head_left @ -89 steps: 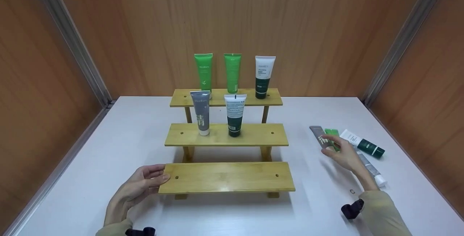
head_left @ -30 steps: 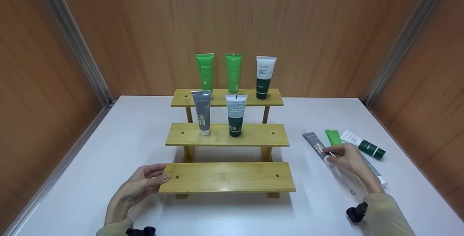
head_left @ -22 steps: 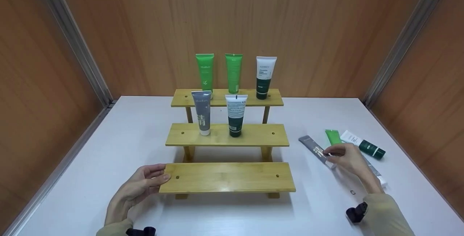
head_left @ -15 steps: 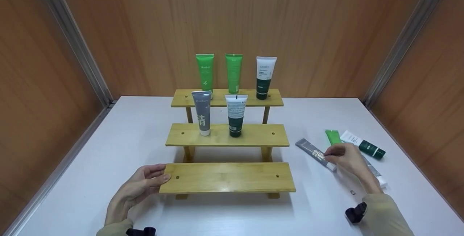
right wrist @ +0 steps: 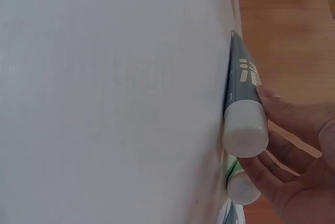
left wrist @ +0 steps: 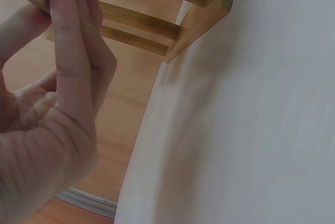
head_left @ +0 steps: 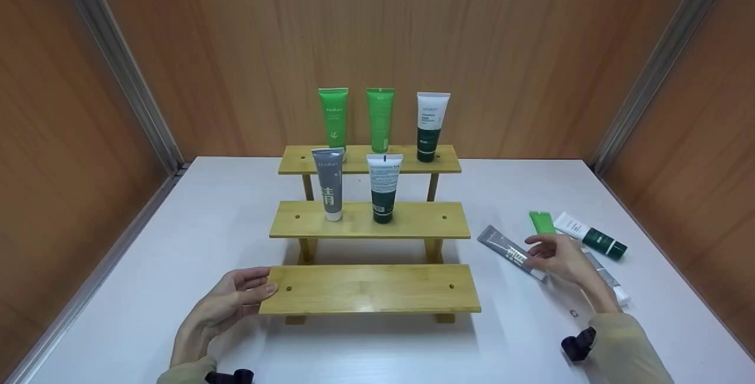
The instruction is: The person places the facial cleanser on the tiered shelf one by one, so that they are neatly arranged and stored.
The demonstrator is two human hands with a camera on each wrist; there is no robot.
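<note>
Near the right end of the table lies a grey squeeze tube [head_left: 500,245] with pale lettering and a white cap [right wrist: 246,132]. My right hand [head_left: 560,258] is at its cap end, lightly gripping the tube between thumb and fingers; in the right wrist view the thumb [right wrist: 293,119] lies against the tube body and fingertips meet the cap. My left hand [head_left: 227,298] pinches the left end of the lowest board [head_left: 371,289] of a three-step wooden stand, thumb on top, fingers behind the edge, as the left wrist view also shows.
On the top board [head_left: 404,166] stand two green tubes [head_left: 334,115] and a white-and-dark-green one [head_left: 432,124]. The middle board [head_left: 419,222] bears a grey tube [head_left: 329,180] and another white-and-dark-green tube [head_left: 383,186]. Beyond my right hand lie a green [head_left: 542,222], a white-and-dark-green [head_left: 590,235] and a silver-grey tube [head_left: 606,275].
The grey tube has slid away from the other lying tubes and swung round, its flat end toward the stand. My right hand's fingers have spread slightly. The left hand stays on the board.
</note>
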